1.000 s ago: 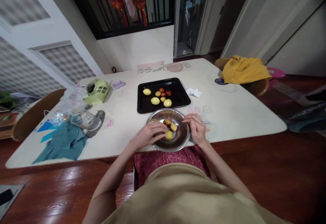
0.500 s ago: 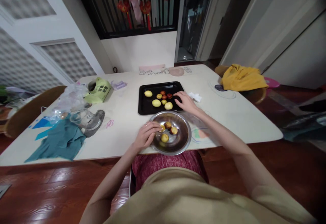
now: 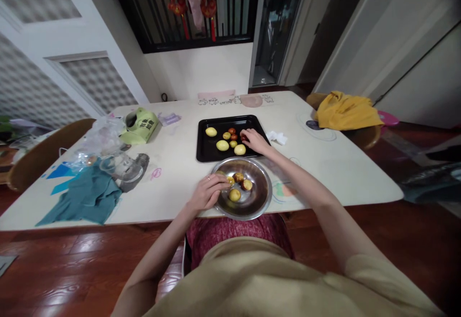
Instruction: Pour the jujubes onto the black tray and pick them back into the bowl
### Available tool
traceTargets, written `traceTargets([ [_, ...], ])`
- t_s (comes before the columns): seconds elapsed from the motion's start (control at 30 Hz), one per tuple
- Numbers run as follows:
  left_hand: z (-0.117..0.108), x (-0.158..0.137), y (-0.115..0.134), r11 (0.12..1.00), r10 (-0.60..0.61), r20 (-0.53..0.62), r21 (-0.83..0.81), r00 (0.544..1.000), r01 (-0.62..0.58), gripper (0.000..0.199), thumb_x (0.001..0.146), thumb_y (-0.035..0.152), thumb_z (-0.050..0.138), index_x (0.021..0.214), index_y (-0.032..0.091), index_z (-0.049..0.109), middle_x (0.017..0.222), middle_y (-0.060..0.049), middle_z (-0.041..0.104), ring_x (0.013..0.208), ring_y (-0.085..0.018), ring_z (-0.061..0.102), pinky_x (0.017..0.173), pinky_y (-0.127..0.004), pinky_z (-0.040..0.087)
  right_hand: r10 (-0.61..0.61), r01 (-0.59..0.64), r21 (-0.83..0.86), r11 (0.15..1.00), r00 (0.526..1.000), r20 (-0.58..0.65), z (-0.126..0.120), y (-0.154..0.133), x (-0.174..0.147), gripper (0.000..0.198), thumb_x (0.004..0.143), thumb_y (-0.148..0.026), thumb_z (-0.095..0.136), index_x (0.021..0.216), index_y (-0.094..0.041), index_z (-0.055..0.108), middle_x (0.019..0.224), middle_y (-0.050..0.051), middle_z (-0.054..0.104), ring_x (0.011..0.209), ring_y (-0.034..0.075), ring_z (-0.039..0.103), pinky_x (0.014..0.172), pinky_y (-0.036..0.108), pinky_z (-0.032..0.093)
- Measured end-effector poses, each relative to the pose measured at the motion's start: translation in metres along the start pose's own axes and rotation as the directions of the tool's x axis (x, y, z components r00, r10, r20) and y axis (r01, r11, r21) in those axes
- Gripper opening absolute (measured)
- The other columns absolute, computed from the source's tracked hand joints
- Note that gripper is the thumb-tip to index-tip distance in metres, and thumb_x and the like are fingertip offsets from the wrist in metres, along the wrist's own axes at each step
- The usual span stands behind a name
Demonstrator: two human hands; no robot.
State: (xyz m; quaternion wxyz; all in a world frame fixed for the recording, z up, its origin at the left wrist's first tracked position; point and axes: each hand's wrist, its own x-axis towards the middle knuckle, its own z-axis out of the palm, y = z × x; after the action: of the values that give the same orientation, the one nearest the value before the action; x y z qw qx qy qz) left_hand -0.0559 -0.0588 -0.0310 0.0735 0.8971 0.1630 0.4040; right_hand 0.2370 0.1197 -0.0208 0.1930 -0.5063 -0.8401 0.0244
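My left hand (image 3: pixel 212 190) reaches over the left rim of a steel bowl (image 3: pixel 262 204), its fingers closed on a small yellow fruit (image 3: pixel 231 180) inside. Also in the bowl are a plain yellow fruit (image 3: pixel 235 195) and two mottled yellow-and-brown ones, one mottled fruit (image 3: pixel 247 185) lying to the right. Beyond the bowl is a black tray (image 3: pixel 207 152). At its right side the curled fingers of my right hand (image 3: pixel 255 140) close on a dark red fruit (image 3: pixel 244 137), mostly covered. Near it lie small red and yellow fruits and larger pale yellow fruits, among them a yellow fruit (image 3: pixel 222 145).
Crumpled white tissue (image 3: pixel 277 138) lies right of the tray. On the left are a green printed bag (image 3: pixel 142 126), a clear container (image 3: pixel 126 168), a teal cloth (image 3: pixel 84 194) and clear plastic. A yellow cloth (image 3: pixel 344 110) hangs over a chair at the right.
My right hand has shifted slightly left, and its fingers have come down over the dark red fruit. My left hand stays at the bowl.
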Motion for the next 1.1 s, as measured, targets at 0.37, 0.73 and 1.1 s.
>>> traceTargets([
  [0.37, 0.001, -0.003, 0.0, 0.999, -0.042, 0.02, 0.006, 0.999, 0.042, 0.046, 0.114, 0.032, 0.03, 0.125, 0.018, 0.072, 0.122, -0.013, 0.076, 0.121, -0.026, 0.069, 0.102, -0.042, 0.057, -0.101, 0.185, 0.388, 0.903, 0.969, -0.226, -0.067, -0.054, -0.098, 0.026, 0.102, -0.026, 0.061, 0.126, -0.025, 0.072, 0.121, 0.011, 0.067, 0.11, 0.028, 0.066, 0.101, 0.048, 0.057],
  [0.73, 0.0, -0.002, 0.0, 0.999, -0.033, 0.02, -0.01, 0.999, 0.033, 0.047, 0.115, 0.032, 0.028, 0.122, 0.018, 0.073, 0.119, -0.013, 0.076, 0.118, -0.026, 0.069, 0.102, -0.044, 0.058, -0.324, 0.245, 0.522, 0.817, 0.944, 0.064, -0.061, -0.13, -0.162, 0.021, 0.105, -0.02, 0.061, 0.124, -0.025, 0.069, 0.124, 0.009, 0.07, 0.117, 0.025, 0.069, 0.105, 0.044, 0.059],
  [1.1, 0.0, -0.004, -0.002, 0.997, -0.067, 0.048, -0.023, 0.997, 0.068, 0.051, 0.114, 0.035, 0.027, 0.121, 0.019, 0.075, 0.119, -0.013, 0.077, 0.12, -0.026, 0.069, 0.102, -0.043, 0.056, -0.332, 0.265, 0.381, 0.886, 0.935, 0.121, -0.053, -0.122, -0.154, 0.026, 0.095, -0.008, 0.069, 0.116, -0.024, 0.069, 0.118, 0.007, 0.074, 0.108, 0.027, 0.069, 0.099, 0.044, 0.053],
])
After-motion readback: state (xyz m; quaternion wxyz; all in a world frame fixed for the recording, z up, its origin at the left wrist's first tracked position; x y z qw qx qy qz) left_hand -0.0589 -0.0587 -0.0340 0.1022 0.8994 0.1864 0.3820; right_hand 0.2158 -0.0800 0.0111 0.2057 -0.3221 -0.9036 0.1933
